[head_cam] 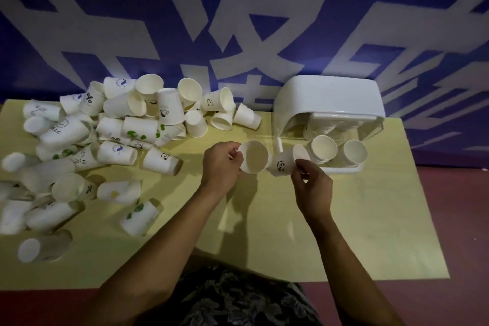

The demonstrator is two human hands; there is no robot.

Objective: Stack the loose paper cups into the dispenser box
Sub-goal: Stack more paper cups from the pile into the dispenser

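Observation:
My left hand (221,164) holds a plain white paper cup (254,156) by its rim, the mouth turned toward me. My right hand (313,185) pinches a white cup with a panda print (284,163), lying on its side just right of the first cup. The white dispenser box (328,95) stands at the back right with its front open. Two stacks of nested cups (324,149) (353,152) stick out of it toward me. A big heap of loose paper cups (119,124) covers the left half of the yellow table (344,219).
A blue wall with large white characters (238,21) rises right behind the table. More stray cups lie near the left front edge (45,245). The table's right edge drops to a dark red floor (455,219). My patterned clothing (238,299) shows at the bottom.

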